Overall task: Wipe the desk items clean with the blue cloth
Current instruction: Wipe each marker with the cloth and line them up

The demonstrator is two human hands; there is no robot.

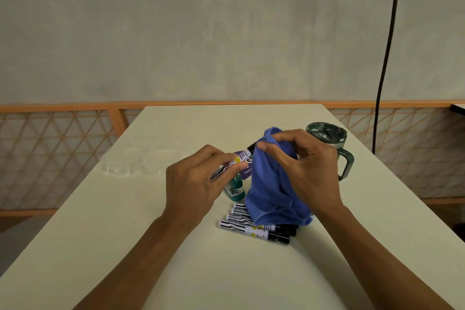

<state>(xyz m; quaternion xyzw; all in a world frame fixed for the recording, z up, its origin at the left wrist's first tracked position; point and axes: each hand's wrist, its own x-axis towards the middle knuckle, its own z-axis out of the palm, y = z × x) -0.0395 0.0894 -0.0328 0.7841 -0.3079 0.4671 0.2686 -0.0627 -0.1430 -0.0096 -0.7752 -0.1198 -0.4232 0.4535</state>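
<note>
Above the middle of the white table, my left hand (198, 181) pinches the rear end of a black-and-white marker (241, 157). The marker's black cap end disappears into the blue cloth (270, 184). My right hand (307, 166) grips that cloth around the marker's tip, thumb and fingers curled over the fabric. The cloth hangs down to the table and covers part of a row of several more markers (254, 228) lying side by side. A small teal bottle (236, 190) lies on the table under my left hand.
A dark green mug with a lid and handle (332, 143) stands at the right behind my right hand. A purple item with white print (245, 168) shows between the hands. The white table (125, 221) stretches forward. A black cable (387, 58) hangs at the right.
</note>
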